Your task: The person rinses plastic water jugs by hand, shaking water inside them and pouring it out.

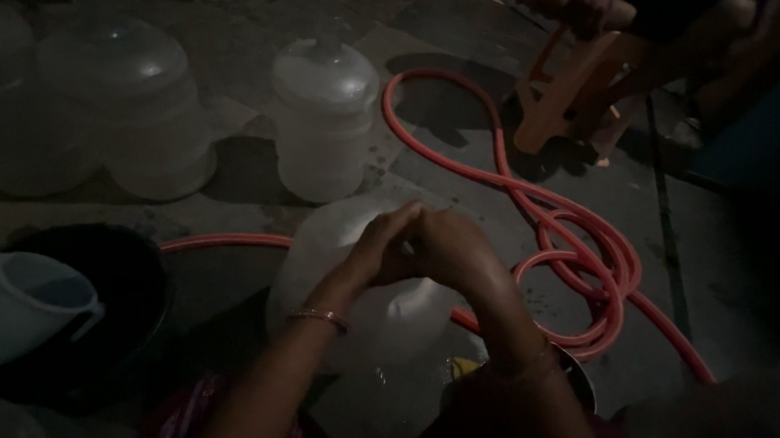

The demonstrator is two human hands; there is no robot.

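Dim wet concrete floor, red hose, both hands' grip clenched on clear jug.

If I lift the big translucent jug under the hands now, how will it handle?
The jug looks like thin plastic, so probably light if empty, and its walls may flex. Its rounded body could roll. The ground around it looks wet, so both hands may slip.

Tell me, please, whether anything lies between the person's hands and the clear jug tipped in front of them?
Nothing visible does. The left hand and right hand meet at the top of the tilted clear jug, already touching it. The red hose lies beside and behind it.
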